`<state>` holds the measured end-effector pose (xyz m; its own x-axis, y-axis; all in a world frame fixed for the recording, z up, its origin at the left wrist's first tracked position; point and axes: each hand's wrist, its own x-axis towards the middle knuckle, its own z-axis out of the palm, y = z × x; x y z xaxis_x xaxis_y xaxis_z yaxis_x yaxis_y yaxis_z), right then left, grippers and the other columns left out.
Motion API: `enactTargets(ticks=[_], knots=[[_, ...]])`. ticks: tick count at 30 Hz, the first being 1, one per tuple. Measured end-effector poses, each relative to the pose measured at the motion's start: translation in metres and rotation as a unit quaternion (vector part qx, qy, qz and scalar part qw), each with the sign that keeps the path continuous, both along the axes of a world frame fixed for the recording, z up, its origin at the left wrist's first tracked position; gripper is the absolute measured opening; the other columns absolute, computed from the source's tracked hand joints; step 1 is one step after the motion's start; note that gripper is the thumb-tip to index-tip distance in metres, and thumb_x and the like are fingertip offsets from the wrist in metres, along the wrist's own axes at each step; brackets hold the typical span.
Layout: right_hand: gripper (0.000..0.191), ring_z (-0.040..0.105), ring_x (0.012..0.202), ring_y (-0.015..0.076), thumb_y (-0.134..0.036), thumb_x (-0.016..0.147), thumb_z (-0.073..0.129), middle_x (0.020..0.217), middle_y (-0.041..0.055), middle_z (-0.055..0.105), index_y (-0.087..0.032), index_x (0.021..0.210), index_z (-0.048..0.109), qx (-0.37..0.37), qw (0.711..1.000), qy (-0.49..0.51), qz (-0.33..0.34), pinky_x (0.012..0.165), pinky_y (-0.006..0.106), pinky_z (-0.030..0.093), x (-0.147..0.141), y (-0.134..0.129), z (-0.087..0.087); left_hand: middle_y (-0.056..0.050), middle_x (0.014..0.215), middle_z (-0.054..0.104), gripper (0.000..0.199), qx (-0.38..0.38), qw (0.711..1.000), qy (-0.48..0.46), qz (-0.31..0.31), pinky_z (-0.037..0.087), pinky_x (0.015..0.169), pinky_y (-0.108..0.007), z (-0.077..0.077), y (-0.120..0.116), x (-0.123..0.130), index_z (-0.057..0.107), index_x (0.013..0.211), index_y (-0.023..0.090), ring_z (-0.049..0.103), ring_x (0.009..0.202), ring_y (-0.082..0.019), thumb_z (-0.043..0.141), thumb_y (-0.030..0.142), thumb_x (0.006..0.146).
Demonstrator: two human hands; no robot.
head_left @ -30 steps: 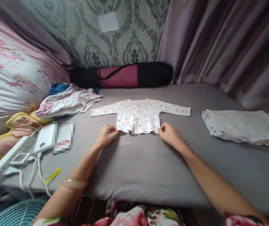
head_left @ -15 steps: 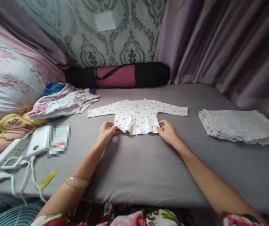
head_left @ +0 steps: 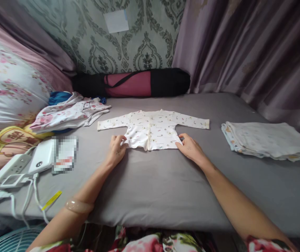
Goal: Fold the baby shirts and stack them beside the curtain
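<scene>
A small white baby shirt (head_left: 162, 129) with a tiny print lies flat on the grey bed sheet (head_left: 155, 189). Its sleeves are spread to both sides, and a cream button band runs down its front. My left hand (head_left: 117, 149) pinches the lower left corner of the hem between thumb and fingers. At the opposite hem corner, my right hand (head_left: 189, 147) grips the cloth in the same way. Between the hands the hem is slightly wavy near the band.
Folded white cloths (head_left: 271, 140) are stacked at the right. Crumpled clothes (head_left: 66, 113) lie at the left, near a power strip (head_left: 10, 175), a white power bank (head_left: 42, 155) and cables. A long black and maroon bag (head_left: 129, 84) rests along the wall.
My left hand has shifted a little left, pulling the hem corner outward. My right hand has moved slightly right, and the hem now lies wider and flatter.
</scene>
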<state>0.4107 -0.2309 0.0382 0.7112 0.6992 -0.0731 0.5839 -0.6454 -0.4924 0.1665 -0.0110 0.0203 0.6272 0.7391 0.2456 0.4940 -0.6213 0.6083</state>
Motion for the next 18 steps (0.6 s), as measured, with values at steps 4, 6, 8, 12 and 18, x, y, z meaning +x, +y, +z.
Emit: enactTargets(ticks=[4,6,8,12,18], knots=[[0.033,0.059,0.074,0.0184,-0.033,0.087,0.054,0.078,0.0010,0.066,-0.021,0.117,0.057,-0.018,1.000,-0.004,0.007,0.060,0.025,0.033,0.002,-0.001,0.002,-0.009,0.105,0.048,0.028,0.041,0.997,0.052,-0.040,0.050,0.084,-0.037,-0.003,0.002,-0.009,0.055,0.111,0.020,0.058,0.091,-0.021,0.045,0.020,0.085],[0.033,0.060,0.077,0.0191,-0.035,0.087,0.053,0.083,0.0023,0.068,-0.021,0.117,0.057,-0.031,0.999,-0.014,0.009,0.061,0.026,0.033,0.002,-0.002,0.004,-0.009,0.108,0.048,0.027,0.071,0.992,0.087,-0.050,0.049,0.085,-0.038,-0.003,0.003,-0.012,0.055,0.113,0.020,0.057,0.090,-0.020,0.042,0.022,0.088],[0.034,0.061,0.080,0.0204,-0.036,0.088,0.053,0.087,0.0039,0.069,-0.021,0.119,0.057,-0.052,0.998,-0.024,0.012,0.062,0.026,0.034,0.003,-0.005,0.007,-0.010,0.111,0.048,0.028,0.097,0.985,0.123,-0.068,0.049,0.085,-0.037,-0.003,0.006,-0.018,0.055,0.114,0.021,0.057,0.090,-0.021,0.038,0.024,0.091],[0.035,0.063,0.085,0.0247,-0.038,0.091,0.050,0.095,0.0087,0.069,-0.021,0.121,0.056,-0.120,0.991,-0.052,0.016,0.064,0.029,0.036,0.000,-0.012,0.019,-0.008,0.112,0.052,0.031,0.113,0.973,0.148,-0.136,0.049,0.086,-0.034,0.003,0.018,-0.040,0.053,0.119,0.024,0.058,0.098,-0.021,0.035,0.031,0.095],[0.023,0.059,0.102,0.0248,-0.020,0.091,0.048,0.112,0.0120,0.063,-0.018,0.112,0.057,-0.061,0.979,-0.130,0.148,0.082,0.033,0.041,-0.025,0.010,0.035,-0.014,0.125,0.049,0.044,0.166,0.958,0.147,-0.183,0.045,0.096,-0.042,0.030,0.007,-0.029,0.045,0.130,0.020,0.051,0.113,-0.028,0.045,0.022,0.086]])
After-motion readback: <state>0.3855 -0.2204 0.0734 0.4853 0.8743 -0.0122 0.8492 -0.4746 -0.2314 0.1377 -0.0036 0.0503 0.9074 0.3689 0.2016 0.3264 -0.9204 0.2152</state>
